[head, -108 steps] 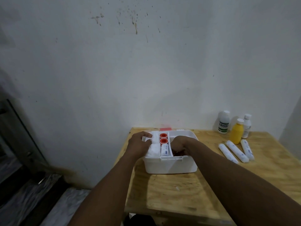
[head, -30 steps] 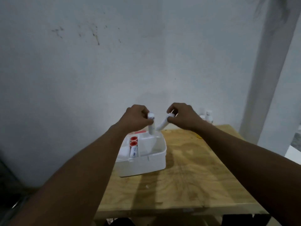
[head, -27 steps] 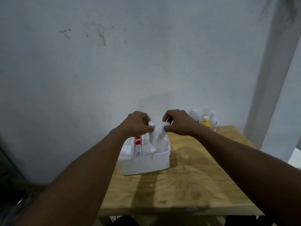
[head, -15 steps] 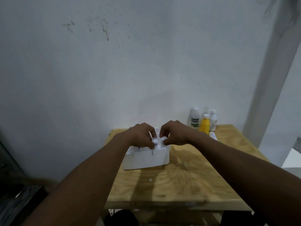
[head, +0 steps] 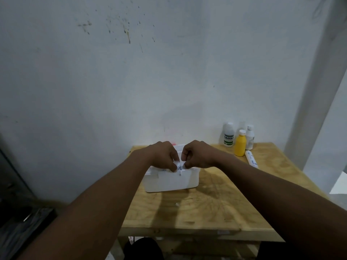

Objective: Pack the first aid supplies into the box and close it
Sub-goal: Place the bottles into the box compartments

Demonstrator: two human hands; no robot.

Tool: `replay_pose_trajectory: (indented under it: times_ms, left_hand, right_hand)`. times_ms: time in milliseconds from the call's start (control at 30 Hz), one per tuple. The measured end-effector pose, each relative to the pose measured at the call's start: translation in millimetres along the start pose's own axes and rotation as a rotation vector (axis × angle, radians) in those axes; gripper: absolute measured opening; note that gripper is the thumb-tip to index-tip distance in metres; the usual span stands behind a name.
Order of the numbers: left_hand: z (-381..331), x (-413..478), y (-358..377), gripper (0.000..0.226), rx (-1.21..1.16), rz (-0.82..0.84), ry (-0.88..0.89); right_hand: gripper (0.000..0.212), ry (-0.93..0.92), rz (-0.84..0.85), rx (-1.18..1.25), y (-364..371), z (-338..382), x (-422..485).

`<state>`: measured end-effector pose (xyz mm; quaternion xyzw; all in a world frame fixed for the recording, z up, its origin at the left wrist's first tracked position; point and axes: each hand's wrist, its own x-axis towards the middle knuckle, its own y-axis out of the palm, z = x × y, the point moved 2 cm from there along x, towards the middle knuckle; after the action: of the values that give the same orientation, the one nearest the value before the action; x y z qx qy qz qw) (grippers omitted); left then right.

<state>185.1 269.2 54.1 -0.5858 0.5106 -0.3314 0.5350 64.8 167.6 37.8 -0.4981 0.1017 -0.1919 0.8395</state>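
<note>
A white plastic box [head: 171, 182] stands open on the wooden table [head: 216, 209]. Over its front rim, my left hand [head: 163, 156] pinches the end of a white bandage roll [head: 177, 164] that is lowered into the box. Beside it my right hand [head: 197, 153] pinches a second white roll [head: 183, 166], of which only the tip shows. Both hands hide most of the box's inside. A third bandage roll [head: 251, 158] lies on the table to the right. Behind it stand a yellow bottle [head: 240, 143] and two white bottles [head: 228, 135] [head: 249, 137].
The table stands against a stained white wall [head: 150, 72], with a pale pillar [head: 317, 91] at the right. A small white scrap [head: 176, 204] lies on the table in front of the box. Dark clutter [head: 16, 218] sits on the floor at the left.
Both hands have come down from above the box, each with a bandage roll, and the rolls have sunk into the box. The camera has turned so that the bottles show again.
</note>
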Motion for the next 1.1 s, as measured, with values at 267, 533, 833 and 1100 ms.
replay_pose_trajectory:
  times_ms: [267,533,833,1100]
  left_hand:
    - [-2,2,0,0.040,0.013,0.042,0.006]
    - [1,5,1,0.038,-0.035,0.049,-0.002]
    - [4,5,1,0.039,-0.038,0.051,-0.024]
    - [3,4,-1,0.040,-0.034,0.060,-0.027]
  right_hand:
    - [0.025,-0.005,0.005,0.046,1,-1,1]
    - [0.026,0.019,0.018,0.167,3,-6,-1]
    - [0.024,0.046,0.007,0.179,3,-16,3]
    - [0.021,0.017,0.004,0.143,5,-17,5]
